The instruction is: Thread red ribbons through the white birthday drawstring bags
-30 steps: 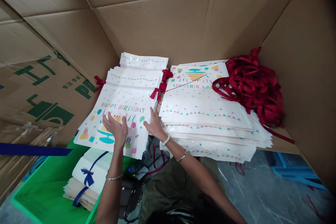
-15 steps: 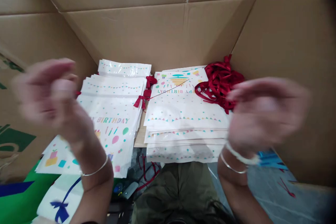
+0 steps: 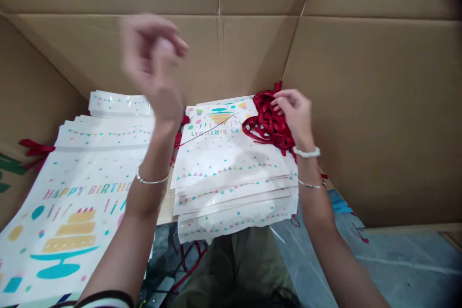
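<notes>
My right hand is at the tangled heap of red ribbons, its thumb and fingertips pinched at the top of the heap. Held up in front of the cardboard, my left hand is blurred, with its fingers curled towards the thumb and nothing visible in it. Between the arms lies a stack of white printed birthday bags, upside down to me. A thin dark wire crosses the top bag. To the left is another stack of birthday bags, partly behind my left forearm, with a red ribbon bow at its left edge.
Tall cardboard walls stand at the back and both sides. A wooden board edge shows between the stacks. Below are the grey floor, loose red ribbon and a blue item at lower right.
My right hand has come in to the red ribbon heap. My left hand has moved up and to the right in view, still curled. The camera view has shifted rightward.
</notes>
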Action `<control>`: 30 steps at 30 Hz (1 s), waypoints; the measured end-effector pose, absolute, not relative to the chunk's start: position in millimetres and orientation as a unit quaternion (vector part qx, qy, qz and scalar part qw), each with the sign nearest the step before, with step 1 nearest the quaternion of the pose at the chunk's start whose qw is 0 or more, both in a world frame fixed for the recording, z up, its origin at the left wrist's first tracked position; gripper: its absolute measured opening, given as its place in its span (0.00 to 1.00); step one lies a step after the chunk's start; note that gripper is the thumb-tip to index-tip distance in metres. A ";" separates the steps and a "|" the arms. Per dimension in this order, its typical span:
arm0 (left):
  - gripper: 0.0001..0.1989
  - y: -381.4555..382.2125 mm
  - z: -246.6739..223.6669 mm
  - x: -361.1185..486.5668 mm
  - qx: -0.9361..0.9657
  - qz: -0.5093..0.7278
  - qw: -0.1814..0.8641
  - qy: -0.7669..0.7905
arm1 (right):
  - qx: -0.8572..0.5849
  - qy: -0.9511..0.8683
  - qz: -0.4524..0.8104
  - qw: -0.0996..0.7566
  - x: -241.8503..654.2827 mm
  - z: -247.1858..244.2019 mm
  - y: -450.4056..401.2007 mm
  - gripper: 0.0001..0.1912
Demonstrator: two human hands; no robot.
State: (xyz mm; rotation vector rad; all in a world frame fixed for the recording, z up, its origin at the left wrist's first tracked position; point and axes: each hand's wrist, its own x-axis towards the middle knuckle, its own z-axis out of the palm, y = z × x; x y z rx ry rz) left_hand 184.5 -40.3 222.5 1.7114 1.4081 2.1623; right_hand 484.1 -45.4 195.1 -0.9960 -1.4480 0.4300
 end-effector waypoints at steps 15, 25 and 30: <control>0.12 36.0 13.8 193.0 0.660 0.457 0.206 0.559 | -0.617 -0.726 0.101 0.288 457.9 42.0 73.5 0.11; 0.12 29.2 17.6 189.3 0.658 0.485 0.245 0.521 | -0.530 -0.818 0.016 0.222 453.2 27.2 76.1 0.14; 0.10 28.2 18.7 192.3 0.702 0.460 0.222 0.497 | -0.518 -0.834 0.027 0.190 446.5 32.8 67.1 0.16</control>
